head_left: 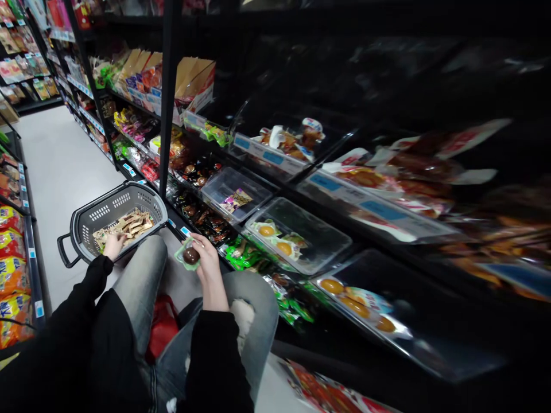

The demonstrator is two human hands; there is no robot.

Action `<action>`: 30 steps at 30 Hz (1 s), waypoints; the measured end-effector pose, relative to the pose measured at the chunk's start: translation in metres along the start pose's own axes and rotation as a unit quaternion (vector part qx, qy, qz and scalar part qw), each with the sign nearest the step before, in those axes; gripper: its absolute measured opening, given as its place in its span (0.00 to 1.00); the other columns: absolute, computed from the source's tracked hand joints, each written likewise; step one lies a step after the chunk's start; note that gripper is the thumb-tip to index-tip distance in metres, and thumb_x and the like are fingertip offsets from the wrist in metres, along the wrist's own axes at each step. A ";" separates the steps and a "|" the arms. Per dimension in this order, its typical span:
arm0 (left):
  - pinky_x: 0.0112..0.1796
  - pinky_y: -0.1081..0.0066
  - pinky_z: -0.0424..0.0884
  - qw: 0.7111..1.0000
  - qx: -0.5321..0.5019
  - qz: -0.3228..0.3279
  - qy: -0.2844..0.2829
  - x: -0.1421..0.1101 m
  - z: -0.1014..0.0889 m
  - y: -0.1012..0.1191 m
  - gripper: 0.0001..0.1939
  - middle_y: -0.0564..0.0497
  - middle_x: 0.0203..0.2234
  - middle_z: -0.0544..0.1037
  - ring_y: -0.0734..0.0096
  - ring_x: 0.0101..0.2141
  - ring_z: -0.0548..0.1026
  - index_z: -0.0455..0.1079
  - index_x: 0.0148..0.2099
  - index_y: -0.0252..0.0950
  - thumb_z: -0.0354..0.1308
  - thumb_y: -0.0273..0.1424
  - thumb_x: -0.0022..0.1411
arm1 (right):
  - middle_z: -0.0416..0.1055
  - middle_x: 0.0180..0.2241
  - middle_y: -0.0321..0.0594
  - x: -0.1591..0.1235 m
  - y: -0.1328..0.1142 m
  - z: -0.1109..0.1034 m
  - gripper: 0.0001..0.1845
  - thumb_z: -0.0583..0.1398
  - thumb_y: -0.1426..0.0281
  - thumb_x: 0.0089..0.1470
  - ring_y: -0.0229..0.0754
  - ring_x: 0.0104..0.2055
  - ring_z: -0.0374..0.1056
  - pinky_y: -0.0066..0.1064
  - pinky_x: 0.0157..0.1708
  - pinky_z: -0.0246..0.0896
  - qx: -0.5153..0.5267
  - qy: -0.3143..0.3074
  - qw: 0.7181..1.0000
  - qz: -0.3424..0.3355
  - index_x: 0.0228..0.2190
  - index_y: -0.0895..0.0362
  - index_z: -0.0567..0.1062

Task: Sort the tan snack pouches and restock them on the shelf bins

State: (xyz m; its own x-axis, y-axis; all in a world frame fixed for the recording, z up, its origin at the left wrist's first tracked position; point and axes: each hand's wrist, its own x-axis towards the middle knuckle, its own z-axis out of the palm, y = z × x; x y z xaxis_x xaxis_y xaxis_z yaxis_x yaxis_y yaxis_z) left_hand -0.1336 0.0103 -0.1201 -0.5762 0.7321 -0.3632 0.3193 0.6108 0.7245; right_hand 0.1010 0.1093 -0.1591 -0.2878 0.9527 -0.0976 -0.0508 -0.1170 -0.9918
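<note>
My right hand (209, 261) holds a small clear pack with a dark brown egg (190, 256) in it, pinched between thumb and fingers above my knees. My left hand (114, 246) reaches over the near rim into a grey shopping basket (107, 209). Its fingers are bent together at the tan snack packets (138, 222) lying on the basket's bottom; what they grip is too small to make out. To the right of my right hand, a clear bin (322, 244) on the shelf contains a few packed yellowish eggs (284, 248).
Black shelving runs along my right, with clear bins of packed snacks and cardboard display boxes (196, 83). One bin contains a purple-and-gold packet (236, 199). Another bin has orange-yellow eggs (355, 306). Bagged goods (12, 272) fill the left shelf. Pale floor (51, 155) lies between.
</note>
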 end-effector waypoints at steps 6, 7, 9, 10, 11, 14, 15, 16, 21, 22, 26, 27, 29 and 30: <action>0.24 0.68 0.73 0.861 -0.206 -0.102 -0.454 -0.054 0.045 0.052 0.40 0.36 0.29 0.79 0.62 0.27 0.78 0.74 0.36 0.28 0.38 0.60 0.59 | 0.72 0.31 0.40 -0.015 -0.014 0.025 0.16 0.59 0.57 0.47 0.43 0.35 0.71 0.39 0.39 0.68 0.153 -0.030 0.987 -0.037 0.36 0.52 0.70; 0.20 0.72 0.70 0.817 -0.267 -0.125 -0.496 -0.061 0.049 0.057 0.37 0.38 0.26 0.78 0.66 0.23 0.76 0.73 0.34 0.28 0.42 0.59 0.59 | 0.71 0.29 0.39 -0.018 -0.017 0.027 0.15 0.60 0.56 0.47 0.42 0.33 0.71 0.39 0.39 0.68 0.166 -0.038 0.984 -0.040 0.35 0.52 0.69; 0.15 0.79 0.64 0.777 -0.360 -0.137 -0.498 -0.070 0.053 0.063 0.27 0.47 0.20 0.72 0.76 0.17 0.69 0.70 0.30 0.30 0.51 0.50 0.62 | 0.69 0.27 0.37 -0.023 -0.021 0.027 0.15 0.62 0.56 0.45 0.41 0.30 0.69 0.39 0.37 0.68 0.189 -0.057 0.979 -0.047 0.31 0.51 0.69; 0.14 0.81 0.62 0.785 -0.385 -0.127 -0.469 -0.073 0.055 0.065 0.22 0.51 0.17 0.69 0.80 0.15 0.66 0.69 0.29 0.31 0.53 0.45 0.63 | 0.69 0.26 0.37 -0.026 -0.023 0.026 0.16 0.63 0.55 0.43 0.42 0.30 0.69 0.40 0.36 0.67 0.199 -0.067 0.976 -0.051 0.29 0.51 0.68; 0.15 0.83 0.61 0.798 -0.398 -0.112 -0.438 -0.076 0.055 0.066 0.18 0.54 0.17 0.66 0.82 0.14 0.64 0.67 0.29 0.31 0.55 0.41 0.63 | 0.68 0.26 0.36 -0.027 -0.025 0.024 0.17 0.64 0.54 0.42 0.43 0.31 0.70 0.41 0.37 0.67 0.207 -0.077 0.974 -0.056 0.27 0.51 0.67; 0.17 0.83 0.65 0.836 -0.415 -0.059 -0.355 -0.082 0.053 0.067 0.13 0.56 0.17 0.67 0.82 0.15 0.67 0.64 0.31 0.34 0.62 0.37 0.58 | 0.68 0.27 0.37 -0.030 -0.030 0.016 0.22 0.66 0.49 0.36 0.48 0.39 0.71 0.44 0.40 0.66 0.223 -0.102 0.967 -0.073 0.23 0.51 0.66; 0.17 0.81 0.66 0.848 -0.418 -0.035 -0.325 -0.084 0.052 0.068 0.15 0.56 0.17 0.68 0.80 0.16 0.69 0.63 0.31 0.35 0.64 0.38 0.55 | 0.69 0.29 0.38 -0.031 -0.033 0.014 0.23 0.65 0.47 0.36 0.49 0.41 0.70 0.44 0.41 0.65 0.223 -0.109 0.965 -0.080 0.25 0.50 0.67; 0.18 0.79 0.68 0.858 -0.419 -0.007 -0.297 -0.086 0.050 0.070 0.17 0.56 0.17 0.69 0.78 0.16 0.70 0.62 0.31 0.36 0.65 0.39 0.53 | 0.70 0.33 0.40 -0.031 -0.035 0.012 0.26 0.63 0.44 0.36 0.50 0.43 0.70 0.45 0.42 0.64 0.221 -0.114 0.965 -0.088 0.29 0.49 0.68; 0.20 0.74 0.70 0.893 -0.391 0.132 -0.181 -0.094 0.034 0.081 0.21 0.58 0.18 0.71 0.75 0.16 0.72 0.62 0.30 0.37 0.67 0.46 0.48 | 0.68 0.45 0.50 -0.032 -0.055 0.004 0.43 0.47 0.34 0.41 0.49 0.42 0.69 0.42 0.38 0.64 0.189 -0.109 0.972 -0.084 0.48 0.52 0.62; 0.21 0.73 0.70 0.897 -0.382 0.150 -0.166 -0.094 0.030 0.083 0.21 0.58 0.19 0.71 0.75 0.17 0.72 0.62 0.29 0.37 0.66 0.46 0.49 | 0.69 0.42 0.48 -0.033 -0.060 0.003 0.42 0.49 0.34 0.41 0.47 0.38 0.69 0.39 0.36 0.64 0.172 -0.108 0.976 -0.072 0.45 0.53 0.64; 0.25 0.70 0.72 0.909 -0.343 0.199 -0.131 -0.096 0.021 0.086 0.19 0.57 0.20 0.72 0.73 0.19 0.72 0.64 0.30 0.37 0.65 0.47 0.51 | 0.65 0.26 0.35 -0.039 -0.076 -0.001 0.25 0.64 0.48 0.39 0.37 0.24 0.61 0.29 0.24 0.59 0.127 -0.116 0.984 -0.037 0.29 0.53 0.65; 0.25 0.69 0.72 0.912 -0.329 0.210 -0.125 -0.096 0.020 0.085 0.19 0.57 0.20 0.73 0.73 0.18 0.72 0.64 0.30 0.37 0.63 0.47 0.52 | 0.64 0.24 0.33 -0.040 -0.078 -0.001 0.22 0.65 0.51 0.40 0.35 0.22 0.59 0.28 0.22 0.58 0.126 -0.117 0.985 -0.034 0.27 0.53 0.65; 0.25 0.69 0.71 0.921 -0.293 0.233 -0.109 -0.095 0.019 0.083 0.18 0.56 0.21 0.73 0.73 0.18 0.71 0.64 0.31 0.38 0.60 0.48 0.55 | 0.63 0.22 0.31 -0.042 -0.080 0.000 0.20 0.66 0.53 0.41 0.33 0.20 0.57 0.27 0.20 0.56 0.125 -0.114 0.985 -0.029 0.26 0.53 0.66; 0.25 0.69 0.71 0.925 -0.270 0.247 -0.099 -0.094 0.018 0.082 0.18 0.55 0.22 0.73 0.72 0.19 0.71 0.65 0.31 0.37 0.59 0.47 0.56 | 0.63 0.22 0.31 -0.042 -0.080 0.001 0.19 0.65 0.53 0.42 0.33 0.19 0.56 0.27 0.20 0.56 0.124 -0.112 0.986 -0.027 0.26 0.53 0.66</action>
State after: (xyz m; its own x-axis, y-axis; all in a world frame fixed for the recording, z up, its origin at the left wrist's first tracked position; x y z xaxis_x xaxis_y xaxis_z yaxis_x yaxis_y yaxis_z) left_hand -0.0401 -0.0032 -0.0369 -0.2936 0.9555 0.0288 0.0531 -0.0138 0.9985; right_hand 0.1163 0.0781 -0.0750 -0.4815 0.8764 0.0038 -0.2961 -0.1586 -0.9419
